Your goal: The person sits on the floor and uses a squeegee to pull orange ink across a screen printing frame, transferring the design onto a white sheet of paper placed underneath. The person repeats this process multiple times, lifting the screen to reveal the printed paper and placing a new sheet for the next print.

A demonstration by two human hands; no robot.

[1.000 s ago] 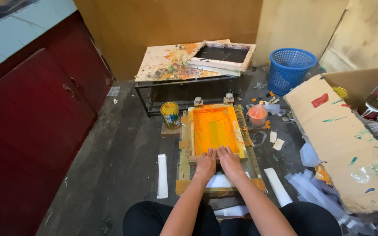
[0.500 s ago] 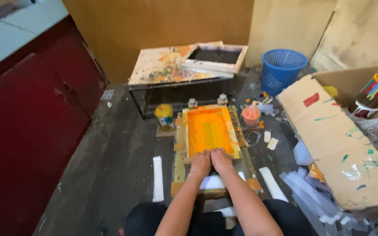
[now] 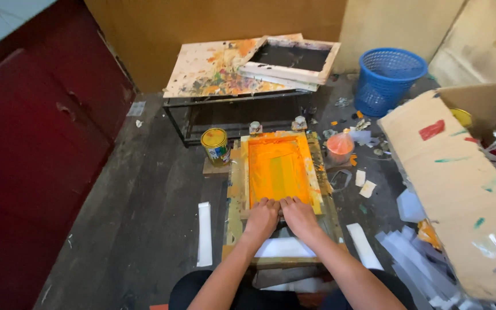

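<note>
Both hands press side by side, left hand [image 3: 261, 218] and right hand [image 3: 298, 215], fingers curled down over something at the near edge of the wooden printing frame [image 3: 278, 172]; what they grip is hidden beneath them. The frame lies flat on a paint-stained board [image 3: 233, 224] on the floor, its mesh coated in wet, glossy orange ink. Uneven pressure from the hands could streak the ink. A yellow-lidded tin [image 3: 215, 145] stands at the frame's far left corner, a small plastic cup [image 3: 340, 147] at its right.
</note>
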